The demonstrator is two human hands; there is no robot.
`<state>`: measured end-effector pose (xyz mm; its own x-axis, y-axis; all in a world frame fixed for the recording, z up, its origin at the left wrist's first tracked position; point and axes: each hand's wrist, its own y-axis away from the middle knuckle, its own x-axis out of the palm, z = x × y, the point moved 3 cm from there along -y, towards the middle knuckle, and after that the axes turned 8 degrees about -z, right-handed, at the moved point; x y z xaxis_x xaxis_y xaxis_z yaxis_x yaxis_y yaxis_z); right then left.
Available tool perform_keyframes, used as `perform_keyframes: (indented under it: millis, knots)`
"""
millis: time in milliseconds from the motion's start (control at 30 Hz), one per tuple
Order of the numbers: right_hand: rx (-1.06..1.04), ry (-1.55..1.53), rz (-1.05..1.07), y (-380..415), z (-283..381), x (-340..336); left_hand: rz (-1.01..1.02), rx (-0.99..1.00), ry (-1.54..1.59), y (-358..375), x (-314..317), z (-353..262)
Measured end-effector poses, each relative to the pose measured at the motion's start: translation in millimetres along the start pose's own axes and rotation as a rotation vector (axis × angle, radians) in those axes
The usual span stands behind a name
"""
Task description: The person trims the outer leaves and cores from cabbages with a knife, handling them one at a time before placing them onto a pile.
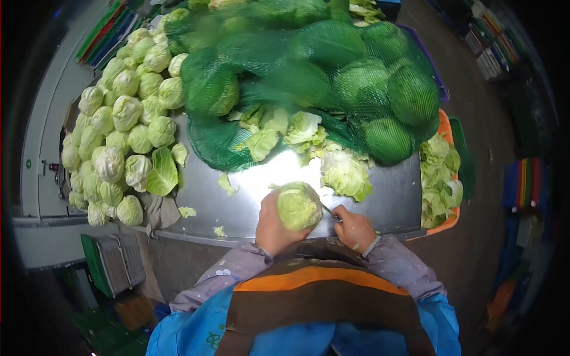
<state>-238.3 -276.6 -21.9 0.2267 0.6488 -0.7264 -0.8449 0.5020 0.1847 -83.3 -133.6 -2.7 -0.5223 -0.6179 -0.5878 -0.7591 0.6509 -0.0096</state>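
My left hand [272,228] is wrapped round the left side of a pale green cabbage [298,206], held above the front of the metal table [389,199]. To its right, my right hand [352,228] closes on the handle of a knife [327,209], whose blade points up and left to the cabbage's right side. Part of that blade is hidden by the cabbage. Loose outer leaves [344,172] lie just beyond my hands on the metal.
Green net sacks of cabbages [386,89] cover the back of the table. Many stripped cabbages [126,113] are piled at left, with a grey cloth [161,212] by the front edge. An orange crate [449,219] of leaves [439,172] stands at right.
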Motion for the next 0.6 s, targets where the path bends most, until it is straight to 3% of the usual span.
perform_keyframes:
  millis: [133,333,600]
  knots:
    - [-0.085,-0.031,-0.023,-3.9,9.6,2.8,0.024,0.015,-0.059,-1.3,3.9,0.9]
    - [0.099,0.079,0.221,-9.3,12.5,1.3,0.03,-0.016,-0.101,-5.8,3.8,-1.5]
    - [0.128,0.16,0.195,-34.6,17.1,5.5,-0.035,-0.036,-0.083,-9.4,5.1,-1.4]
